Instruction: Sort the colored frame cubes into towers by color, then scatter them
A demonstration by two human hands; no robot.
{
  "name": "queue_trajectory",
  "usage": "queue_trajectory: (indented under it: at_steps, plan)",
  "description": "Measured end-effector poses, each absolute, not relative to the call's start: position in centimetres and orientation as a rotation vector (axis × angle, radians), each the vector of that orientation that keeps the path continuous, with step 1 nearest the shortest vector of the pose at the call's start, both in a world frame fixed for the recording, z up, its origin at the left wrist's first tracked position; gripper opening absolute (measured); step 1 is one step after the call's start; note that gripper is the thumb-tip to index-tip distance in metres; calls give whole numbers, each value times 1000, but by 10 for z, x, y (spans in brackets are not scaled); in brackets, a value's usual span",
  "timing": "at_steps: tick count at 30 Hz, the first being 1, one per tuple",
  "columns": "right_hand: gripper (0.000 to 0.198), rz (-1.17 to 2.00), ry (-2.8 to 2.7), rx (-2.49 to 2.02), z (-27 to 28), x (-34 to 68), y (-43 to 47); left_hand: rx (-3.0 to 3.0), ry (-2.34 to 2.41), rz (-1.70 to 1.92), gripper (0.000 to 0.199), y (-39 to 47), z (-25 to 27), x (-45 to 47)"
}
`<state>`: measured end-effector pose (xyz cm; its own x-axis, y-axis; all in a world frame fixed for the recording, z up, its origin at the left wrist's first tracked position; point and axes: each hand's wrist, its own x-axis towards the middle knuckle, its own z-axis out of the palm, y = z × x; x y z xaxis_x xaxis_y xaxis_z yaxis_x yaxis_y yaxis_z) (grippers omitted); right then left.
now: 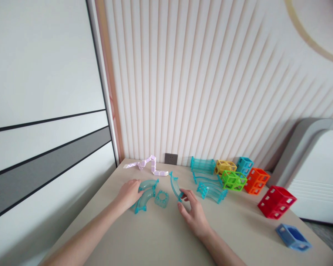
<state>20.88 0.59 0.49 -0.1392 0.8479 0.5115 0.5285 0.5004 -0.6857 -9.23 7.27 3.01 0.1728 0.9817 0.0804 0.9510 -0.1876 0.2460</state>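
Your right hand (194,213) is just right of the lower centre of the frame, thumb and index finger closed in a pinch at the near end of a slim curved teal piece (175,184). That piece stretches up and to the left from your fingertips, its far end pointing toward the middle of the frame; whether it touches the table (144,244) you cannot tell from here. Your left hand (130,192), left of the lower centre, reaches in from the lower left and meets the left ends of two curved teal tracks, the upper track (148,184) and the lower track (144,199), which bend away to the right of your fingers. Your fingertips are partly hidden there, so it cannot be told whether they grip the tracks or only rest on them. Between your two hands, near the lower track, sits a square teal piece (162,198) with a round opening. Above your left hand in the frame lies a lilac-and-white jointed snake toy (153,165). To the right of your right hand and higher up are more teal pieces (204,165), with a green frame block (233,180) and an orange frame block (256,180) farther right.
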Motion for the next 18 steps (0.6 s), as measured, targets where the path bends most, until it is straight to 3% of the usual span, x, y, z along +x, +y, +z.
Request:
queue_trajectory:
  at_steps: [5,18]
  plan:
    - [37,409,-1809,-1151,4,211,7,2259,1946,398,11,81,22,-92]
    - [37,428,-1826,-1143,3,210,6,2235,1872,823,47,83,15,-84]
